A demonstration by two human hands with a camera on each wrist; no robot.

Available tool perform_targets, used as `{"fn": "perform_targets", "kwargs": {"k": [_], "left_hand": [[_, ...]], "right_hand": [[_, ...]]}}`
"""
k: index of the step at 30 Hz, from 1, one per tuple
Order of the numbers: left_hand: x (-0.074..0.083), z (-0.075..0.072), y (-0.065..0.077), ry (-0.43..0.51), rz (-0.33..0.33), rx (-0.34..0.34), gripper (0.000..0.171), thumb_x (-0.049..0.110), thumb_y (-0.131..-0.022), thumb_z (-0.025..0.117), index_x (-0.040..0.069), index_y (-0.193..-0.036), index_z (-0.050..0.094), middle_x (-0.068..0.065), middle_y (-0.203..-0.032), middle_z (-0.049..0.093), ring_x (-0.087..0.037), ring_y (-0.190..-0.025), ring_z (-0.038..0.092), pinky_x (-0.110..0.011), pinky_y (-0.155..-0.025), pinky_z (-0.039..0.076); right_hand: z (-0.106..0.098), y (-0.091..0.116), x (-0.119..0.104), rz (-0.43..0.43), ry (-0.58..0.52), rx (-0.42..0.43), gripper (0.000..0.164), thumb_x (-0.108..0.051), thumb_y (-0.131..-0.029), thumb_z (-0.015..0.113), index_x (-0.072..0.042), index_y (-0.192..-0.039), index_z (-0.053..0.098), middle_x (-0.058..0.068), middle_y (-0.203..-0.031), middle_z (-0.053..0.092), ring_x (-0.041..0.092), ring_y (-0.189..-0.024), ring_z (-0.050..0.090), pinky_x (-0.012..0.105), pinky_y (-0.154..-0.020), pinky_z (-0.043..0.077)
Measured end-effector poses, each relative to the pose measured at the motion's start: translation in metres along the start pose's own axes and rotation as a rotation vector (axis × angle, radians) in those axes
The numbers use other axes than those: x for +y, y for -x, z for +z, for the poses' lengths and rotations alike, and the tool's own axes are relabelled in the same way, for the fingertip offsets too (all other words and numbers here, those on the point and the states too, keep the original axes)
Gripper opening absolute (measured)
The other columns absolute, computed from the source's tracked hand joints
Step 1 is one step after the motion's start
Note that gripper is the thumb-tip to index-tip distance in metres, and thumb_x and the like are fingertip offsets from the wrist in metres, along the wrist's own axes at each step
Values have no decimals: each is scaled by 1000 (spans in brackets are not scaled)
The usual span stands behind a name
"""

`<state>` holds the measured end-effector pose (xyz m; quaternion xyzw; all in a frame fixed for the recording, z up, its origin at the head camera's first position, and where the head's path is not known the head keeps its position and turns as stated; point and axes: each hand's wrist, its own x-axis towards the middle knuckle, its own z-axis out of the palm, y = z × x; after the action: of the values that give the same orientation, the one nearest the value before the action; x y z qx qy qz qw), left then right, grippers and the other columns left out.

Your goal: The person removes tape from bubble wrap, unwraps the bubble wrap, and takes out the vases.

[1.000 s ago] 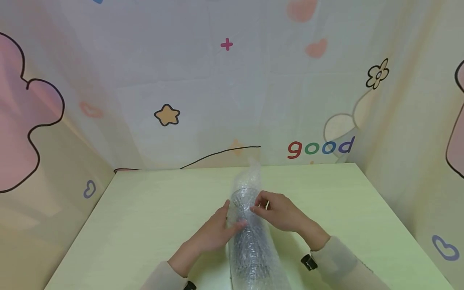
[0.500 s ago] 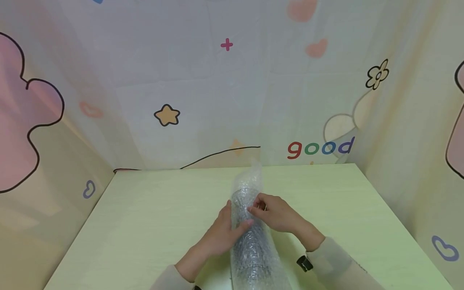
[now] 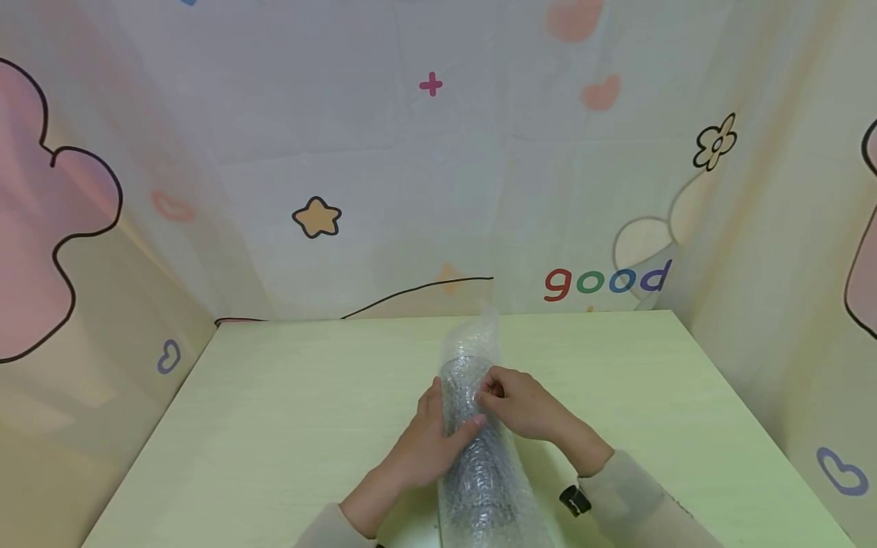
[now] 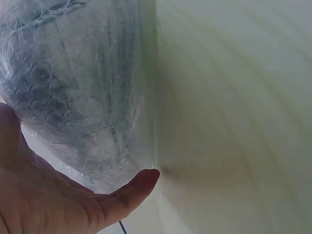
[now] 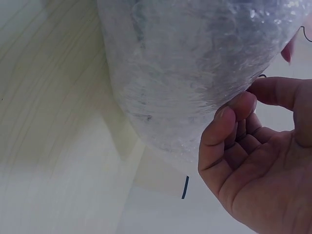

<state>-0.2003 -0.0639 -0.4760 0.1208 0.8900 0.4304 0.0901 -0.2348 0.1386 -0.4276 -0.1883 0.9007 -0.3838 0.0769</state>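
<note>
A long clear cylinder with a round rim, wrapped in bubble wrap (image 3: 479, 487), stands or lies in front of me at the middle of the table; the wrap blurs what it is. My left hand (image 3: 425, 445) holds its left side, thumb laid across the front and fingers along the edge. On the other side my right hand (image 3: 526, 407) pinches the bubble wrap (image 5: 185, 63) between thumb and fingertips, just below the rim. Past the rim, a loose end of the wrap sticks up toward the back. In the left wrist view the wrapped cylinder (image 4: 73, 83) rises above the left palm.
The pale green table (image 3: 308, 396) reaches back to a printed cloth backdrop (image 3: 384, 190), with cloth on both sides too. A small black clip-like piece (image 3: 575, 500) shows at the right sleeve.
My left hand has slid right and slightly onto the wrapped cylinder, its thumb reaching farther across. The right hand has shifted slightly, still pinching the wrap; the wrap's loose end leans more right.
</note>
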Motion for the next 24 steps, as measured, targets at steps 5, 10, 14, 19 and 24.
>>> {"fn": "perform_targets", "kwargs": {"k": [5,10,14,19,24], "left_hand": [[3,1,0,14,-8,15,111,76,-96,45,3,-166,-1,-26,-171,11,-55,-146,36,-70,-110,40],[6,2,2,14,-17,31,110,74,-97,47,3,-166,0,-25,-171,13,-54,-144,39,-69,-109,41],[8,2,3,21,-19,43,110,71,-96,51,2,-166,2,-26,-170,16,-55,-143,41,-70,-108,41],[9,2,3,23,-24,43,110,70,-96,52,1,-166,2,-26,-170,16,-54,-144,40,-69,-109,41],[9,4,2,10,-34,45,110,70,-97,53,1,-166,2,-25,-170,17,-53,-145,39,-68,-110,40]], "right_hand": [[-1,1,-1,-3,-25,-7,10,-16,-102,60,-10,-94,62,-1,-79,57,14,-69,50,26,-60,41],[-1,1,-2,3,-56,-18,12,-16,-103,58,-9,-94,62,0,-78,56,14,-68,48,26,-59,41],[-1,2,-2,2,-70,-19,12,-15,-103,57,-8,-95,62,1,-77,54,14,-66,47,26,-58,40],[-1,3,-2,-7,-96,-23,13,-15,-104,56,-7,-96,61,1,-76,53,14,-65,46,26,-57,39],[-2,3,-1,-11,-132,-27,13,-16,-105,55,-7,-97,61,2,-76,53,15,-65,47,26,-57,40]]}}
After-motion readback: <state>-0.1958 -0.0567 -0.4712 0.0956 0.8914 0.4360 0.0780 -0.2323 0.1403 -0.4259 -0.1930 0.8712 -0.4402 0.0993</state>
